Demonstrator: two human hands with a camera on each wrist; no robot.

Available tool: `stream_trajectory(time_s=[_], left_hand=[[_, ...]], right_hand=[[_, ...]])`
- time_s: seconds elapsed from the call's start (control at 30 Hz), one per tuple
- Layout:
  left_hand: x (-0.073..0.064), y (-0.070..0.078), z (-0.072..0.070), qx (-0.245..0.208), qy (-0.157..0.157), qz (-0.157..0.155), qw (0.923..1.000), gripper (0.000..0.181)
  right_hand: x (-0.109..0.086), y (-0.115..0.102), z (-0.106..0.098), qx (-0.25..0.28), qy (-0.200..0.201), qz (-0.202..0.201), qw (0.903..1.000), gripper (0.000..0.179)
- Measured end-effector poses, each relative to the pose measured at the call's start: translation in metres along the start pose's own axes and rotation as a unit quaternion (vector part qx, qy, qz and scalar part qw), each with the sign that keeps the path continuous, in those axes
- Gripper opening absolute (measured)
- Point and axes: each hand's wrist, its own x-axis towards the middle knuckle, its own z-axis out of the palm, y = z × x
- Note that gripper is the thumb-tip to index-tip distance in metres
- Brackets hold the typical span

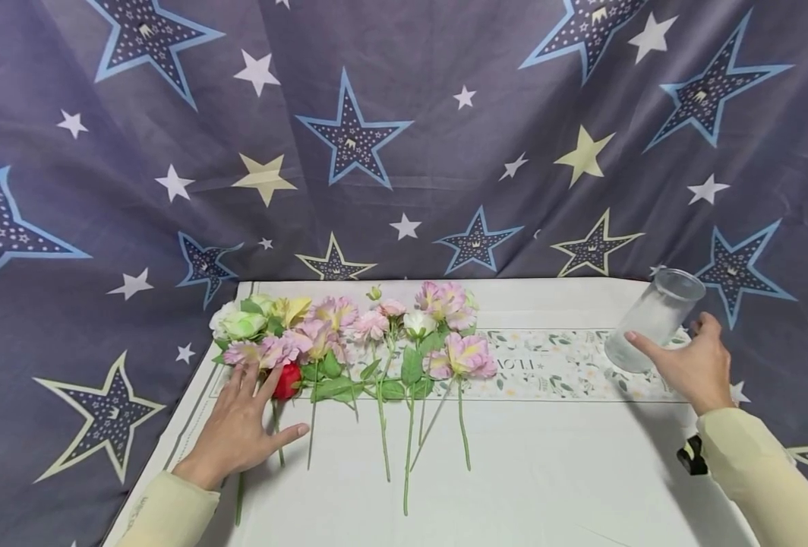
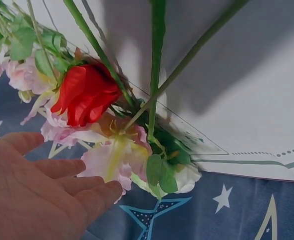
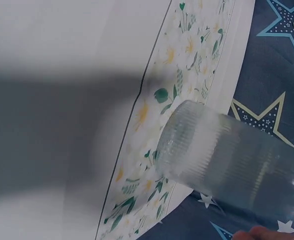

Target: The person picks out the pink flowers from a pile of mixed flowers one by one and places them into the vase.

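In the head view my left hand [image 1: 236, 425] reaches over the left end of a row of artificial flowers, its fingers spread. Its fingertips overlap a pink-and-yellow flower [image 2: 112, 155], and a red rose [image 2: 87, 95] lies beside them. My right hand [image 1: 698, 365] is beside a clear ribbed glass vase [image 1: 657, 319], thumb in front of its lower part and the other fingers off its right side. In the right wrist view only fingertips [image 3: 266, 235] show, below the vase with a gap between. The vase's mouth points up, and it looks tilted in the head view.
More pink flowers [image 1: 468, 357] and a white one [image 1: 419, 324] lie with green stems toward me. Beneath them runs a floral printed band [image 1: 547, 365] on the white tablecloth [image 1: 513, 471]. A dark star-patterned curtain [image 1: 404, 152] hangs behind. A small black object [image 1: 692, 456] shows by the right sleeve.
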Motion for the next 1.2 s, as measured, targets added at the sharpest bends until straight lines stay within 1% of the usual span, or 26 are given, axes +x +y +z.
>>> stream_trajectory(time_s=[0.17, 0.37, 0.53, 0.67, 0.87, 0.97, 1.2], left_hand=[[-0.001, 0.0, 0.001, 0.001, 0.005, 0.004, 1.0, 0.112], [0.0, 0.0, 0.0, 0.001, 0.005, 0.002, 1.0, 0.112], [0.001, 0.001, 0.0, 0.005, 0.006, 0.004, 1.0, 0.112], [0.002, 0.001, -0.001, 0.006, 0.007, 0.004, 0.9999, 0.112], [0.002, 0.0, 0.0, 0.006, 0.002, 0.001, 1.0, 0.113], [0.002, 0.0, -0.001, 0.006, 0.0, -0.003, 1.0, 0.112], [0.003, -0.001, 0.001, 0.007, 0.004, -0.001, 1.0, 0.113]], right_hand=[[0.006, -0.004, 0.008, 0.013, 0.013, 0.003, 0.9998, 0.124], [0.013, -0.006, 0.011, 0.024, 0.019, 0.012, 0.9995, 0.12], [0.017, -0.004, 0.013, 0.022, 0.019, 0.027, 0.9992, 0.115], [0.022, -0.001, 0.014, 0.011, 0.02, 0.03, 0.9993, 0.106], [0.027, 0.002, 0.014, -0.007, 0.032, 0.015, 0.9993, 0.091], [0.027, 0.002, 0.014, -0.016, 0.029, 0.008, 0.9994, 0.091], [0.025, 0.004, 0.013, -0.026, 0.028, -0.008, 0.9992, 0.088]])
